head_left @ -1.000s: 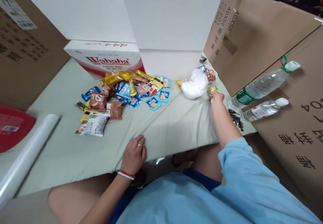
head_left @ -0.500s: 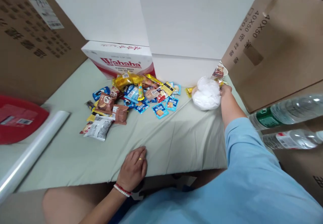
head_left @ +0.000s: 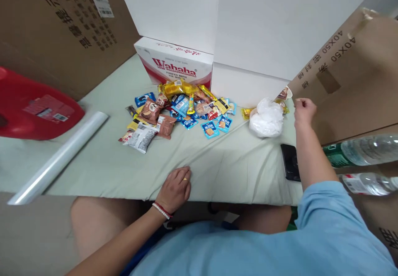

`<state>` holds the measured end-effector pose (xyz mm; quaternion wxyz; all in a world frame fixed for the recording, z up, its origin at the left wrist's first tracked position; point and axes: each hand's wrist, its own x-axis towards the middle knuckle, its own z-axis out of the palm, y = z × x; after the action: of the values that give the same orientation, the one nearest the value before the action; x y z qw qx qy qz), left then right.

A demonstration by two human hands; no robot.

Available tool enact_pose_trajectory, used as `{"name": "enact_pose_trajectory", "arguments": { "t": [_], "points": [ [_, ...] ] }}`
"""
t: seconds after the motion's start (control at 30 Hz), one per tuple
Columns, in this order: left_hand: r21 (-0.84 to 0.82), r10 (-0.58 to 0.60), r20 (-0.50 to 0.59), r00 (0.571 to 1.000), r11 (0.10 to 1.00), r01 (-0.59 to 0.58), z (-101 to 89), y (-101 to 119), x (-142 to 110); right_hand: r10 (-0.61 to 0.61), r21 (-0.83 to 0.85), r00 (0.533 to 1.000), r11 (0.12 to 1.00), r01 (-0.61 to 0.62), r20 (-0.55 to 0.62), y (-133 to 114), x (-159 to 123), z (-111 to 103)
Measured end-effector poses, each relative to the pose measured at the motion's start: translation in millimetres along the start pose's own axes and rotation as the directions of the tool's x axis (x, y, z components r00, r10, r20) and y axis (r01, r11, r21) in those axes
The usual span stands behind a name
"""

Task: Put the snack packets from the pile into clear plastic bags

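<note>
My left hand [head_left: 174, 189] rests on the cloth at the table's front edge, its fingers together and loosely stretched out, with nothing in it. At the right, my right hand [head_left: 304, 111] is raised with curled fingers; whether anything is inside them is hidden. Just left of it sits a white plastic bag [head_left: 266, 119], bunched up, with a yellow packet [head_left: 284, 106] beside it. A pile of wrapped snacks lies in the middle, among them a silver packet [head_left: 141, 137], brown packets [head_left: 151, 110], a yellow bag [head_left: 178, 88] and blue sachets [head_left: 209, 129].
A white and red Wahaha carton [head_left: 177, 64] stands behind the snacks. Brown cartons [head_left: 351, 76] flank the table. At the left are a red jug [head_left: 40, 106] and a clear plastic roll [head_left: 62, 159]. A black phone [head_left: 290, 162] and water bottles [head_left: 367, 149] are at the right.
My right hand has moved from beside the white bag to the right, apart from it. The view has shifted, and the phone has come into sight. My left hand stays on the cloth.
</note>
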<state>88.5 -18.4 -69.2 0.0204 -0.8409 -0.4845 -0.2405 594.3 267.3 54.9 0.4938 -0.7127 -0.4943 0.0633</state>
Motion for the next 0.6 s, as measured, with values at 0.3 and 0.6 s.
{"name": "enact_pose_trajectory", "arguments": {
  "t": [0.3,0.6],
  "points": [
    [-0.095,-0.091,0.039,0.995,0.991,0.095,2.2,6.6,1.4,-0.302,-0.357,0.903,0.843,0.403,0.304,-74.4,-88.1,2.3],
    [-0.653,-0.391,-0.004,0.920,0.698,0.294,-9.5,7.7,2.5,0.033,0.367,0.912,0.909,-0.197,0.409,-140.2,-312.7,17.2]
  ]
}}
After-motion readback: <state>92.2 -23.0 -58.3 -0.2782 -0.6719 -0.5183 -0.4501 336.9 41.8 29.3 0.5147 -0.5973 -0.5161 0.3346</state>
